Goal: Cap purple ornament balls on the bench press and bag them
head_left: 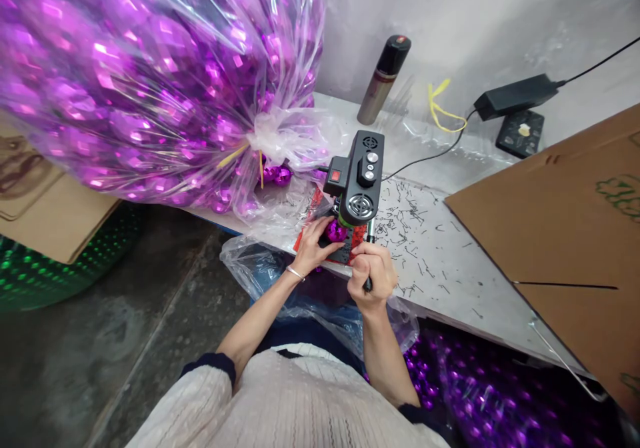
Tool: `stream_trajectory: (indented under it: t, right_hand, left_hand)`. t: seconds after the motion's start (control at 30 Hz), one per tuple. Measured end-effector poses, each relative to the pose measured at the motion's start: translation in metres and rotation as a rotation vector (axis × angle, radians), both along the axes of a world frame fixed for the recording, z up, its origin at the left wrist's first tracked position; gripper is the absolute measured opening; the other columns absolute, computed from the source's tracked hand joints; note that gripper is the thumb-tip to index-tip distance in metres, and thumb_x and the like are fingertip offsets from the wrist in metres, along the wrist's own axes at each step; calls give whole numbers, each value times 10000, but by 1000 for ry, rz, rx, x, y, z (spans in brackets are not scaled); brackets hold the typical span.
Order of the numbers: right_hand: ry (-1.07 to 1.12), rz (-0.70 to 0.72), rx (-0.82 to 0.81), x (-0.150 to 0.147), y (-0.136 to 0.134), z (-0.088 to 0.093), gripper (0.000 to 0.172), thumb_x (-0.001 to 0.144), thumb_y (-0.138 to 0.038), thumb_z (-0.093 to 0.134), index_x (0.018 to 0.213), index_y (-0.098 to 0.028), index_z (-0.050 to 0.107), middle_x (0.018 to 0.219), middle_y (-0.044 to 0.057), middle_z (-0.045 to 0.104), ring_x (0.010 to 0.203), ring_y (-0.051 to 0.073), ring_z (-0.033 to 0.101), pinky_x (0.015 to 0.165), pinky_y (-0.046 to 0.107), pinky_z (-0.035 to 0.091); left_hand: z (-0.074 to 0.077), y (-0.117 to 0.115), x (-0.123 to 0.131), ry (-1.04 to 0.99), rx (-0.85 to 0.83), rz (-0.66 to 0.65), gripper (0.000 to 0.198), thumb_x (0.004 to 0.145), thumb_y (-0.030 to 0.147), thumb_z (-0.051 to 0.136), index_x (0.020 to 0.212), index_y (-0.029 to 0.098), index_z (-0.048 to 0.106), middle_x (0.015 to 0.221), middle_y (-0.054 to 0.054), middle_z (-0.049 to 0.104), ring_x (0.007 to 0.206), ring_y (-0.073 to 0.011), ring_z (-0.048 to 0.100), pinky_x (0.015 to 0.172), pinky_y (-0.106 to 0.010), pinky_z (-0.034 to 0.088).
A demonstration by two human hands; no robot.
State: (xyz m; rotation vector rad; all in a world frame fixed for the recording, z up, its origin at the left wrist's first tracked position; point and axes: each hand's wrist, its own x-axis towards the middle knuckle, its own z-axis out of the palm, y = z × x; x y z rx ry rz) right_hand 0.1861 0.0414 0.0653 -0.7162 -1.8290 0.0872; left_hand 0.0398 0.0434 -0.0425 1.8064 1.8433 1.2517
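Observation:
A shiny purple ball [337, 231] sits under the head of a small black machine [361, 178] near the table's front edge. My left hand [314, 243] grips the ball from its left side, thumb in front and fingers behind. To the right, my right hand [373, 276] is wrapped round the black-gripped lever [371, 235] of the machine. Beneath the ball lies a dark base plate with red on both sides. The ball's top is hidden by the machine head.
A big clear bag of purple balls [165, 81] fills the left. Behind the machine stands a spray can [384, 80]. A cardboard box [560, 235] leans at the right. Small dark bits litter the white table [450, 295]. Yellow ties and a power adapter [517, 97] lie behind.

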Motion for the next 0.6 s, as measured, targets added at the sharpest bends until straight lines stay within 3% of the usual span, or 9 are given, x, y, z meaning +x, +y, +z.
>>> stream_trajectory:
  t: [0.17, 0.6]
  right_hand:
    - [16, -9, 9, -1, 0, -5, 174, 962, -131, 463, 840, -217, 553, 792, 24, 652, 710, 133, 636, 627, 262, 503]
    - [193, -19, 82, -12, 8, -45, 245, 1013, -236, 402, 811, -224, 540, 780, 23, 619, 675, 141, 603, 666, 321, 512]
  left_hand:
    - [-5, -1, -1, -32, 13, -6, 672, 855, 526, 745, 1420, 223, 545, 1362, -143, 660, 1298, -293, 612, 1117, -471, 473]
    - [-7, -1, -1, -44, 42, -12, 676, 859, 571, 719, 1404, 208, 551, 1346, -157, 664, 1286, -294, 622, 1097, -470, 485]
